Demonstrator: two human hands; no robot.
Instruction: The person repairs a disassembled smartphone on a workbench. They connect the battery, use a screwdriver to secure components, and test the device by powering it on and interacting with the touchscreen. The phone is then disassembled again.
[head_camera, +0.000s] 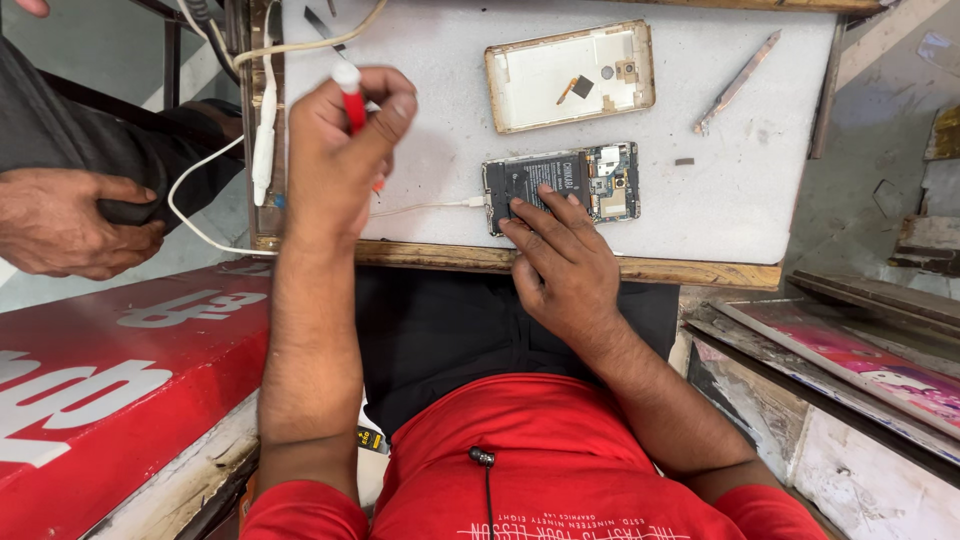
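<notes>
The left hand (345, 150) is gripping a red screwdriver (350, 97) at ten o'clock; the right hand (560, 265) is pressing the opened phone (563, 183) on the worktop (440, 70).

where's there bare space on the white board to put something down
Free patches: the bare white board right of the opened phone, below the thin metal strip, and the stretch between the left hand and the detached back cover. Crowded: under the right hand on the phone, and the cable-strewn left edge.

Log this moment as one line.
left hand: holds red tool | right hand: presses opened phone | back cover: apart on white mat
</notes>
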